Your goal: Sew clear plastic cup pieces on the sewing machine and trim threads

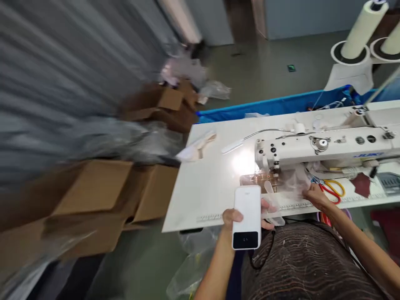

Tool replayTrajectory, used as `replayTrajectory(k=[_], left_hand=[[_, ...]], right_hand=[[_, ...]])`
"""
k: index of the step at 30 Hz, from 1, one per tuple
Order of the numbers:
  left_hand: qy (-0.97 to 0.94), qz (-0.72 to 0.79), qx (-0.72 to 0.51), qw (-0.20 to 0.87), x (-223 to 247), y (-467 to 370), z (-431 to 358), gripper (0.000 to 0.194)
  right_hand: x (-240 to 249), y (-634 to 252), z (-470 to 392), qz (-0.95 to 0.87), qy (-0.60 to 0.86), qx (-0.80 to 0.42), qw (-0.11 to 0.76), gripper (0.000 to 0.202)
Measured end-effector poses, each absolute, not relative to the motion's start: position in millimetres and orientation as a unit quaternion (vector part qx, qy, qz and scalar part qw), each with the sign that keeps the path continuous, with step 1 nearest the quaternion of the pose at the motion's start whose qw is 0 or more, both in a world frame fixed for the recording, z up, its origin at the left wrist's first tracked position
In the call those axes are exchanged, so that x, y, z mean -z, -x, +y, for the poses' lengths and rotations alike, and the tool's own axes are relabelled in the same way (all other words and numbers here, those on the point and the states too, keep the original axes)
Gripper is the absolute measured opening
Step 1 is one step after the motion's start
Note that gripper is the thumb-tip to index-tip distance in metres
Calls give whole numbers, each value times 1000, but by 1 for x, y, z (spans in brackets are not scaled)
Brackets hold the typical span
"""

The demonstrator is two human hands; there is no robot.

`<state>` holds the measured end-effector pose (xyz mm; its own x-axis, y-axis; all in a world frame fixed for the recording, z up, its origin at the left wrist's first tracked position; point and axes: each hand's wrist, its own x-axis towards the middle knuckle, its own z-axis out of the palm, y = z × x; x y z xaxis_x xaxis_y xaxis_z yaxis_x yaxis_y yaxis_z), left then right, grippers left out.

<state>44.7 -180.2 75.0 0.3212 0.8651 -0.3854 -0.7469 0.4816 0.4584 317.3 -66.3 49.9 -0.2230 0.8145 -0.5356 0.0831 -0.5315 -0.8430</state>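
One white handheld device (246, 206), clamped in the left hand (230, 216), over the near edge of the counter (200, 187). Long axis points away from the body, dark display end nearest it. Right hand (315, 196) apart, to the device's right; fingertips at sheer material (293, 178) by the sewing machine (300, 152), grip unclear.

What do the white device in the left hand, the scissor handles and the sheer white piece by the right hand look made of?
White device: probably hard plastic; rigid, smooth, evenly white shell, seemingly matte.
Scissor handles: likely moulded plastic; solid, even red and yellow, smooth-looking.
Sheer white piece: thin, translucent, softly creased; fabric or plastic film, cannot tell which.
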Motion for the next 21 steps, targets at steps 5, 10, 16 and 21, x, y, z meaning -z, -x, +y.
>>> replayTrajectory(k=[5, 10, 16, 21], left_hand=[[-73, 257, -338, 903, -83, -1, -146, 57], [-94, 182, -389, 898, -84, -4, -135, 64], [-133, 100, -353, 921, -83, -31, -152, 65], [-161, 103, -408, 893, -85, -62, -176, 60]], right_hand=[[-62, -334, -90, -408, 660, -583, 242, 31], [-57, -349, -99, -446, 694, -521, 218, 47], [-36, -329, -84, -503, 672, -488, 241, 43], [-38, -320, -90, -543, 590, -537, 261, 41]])
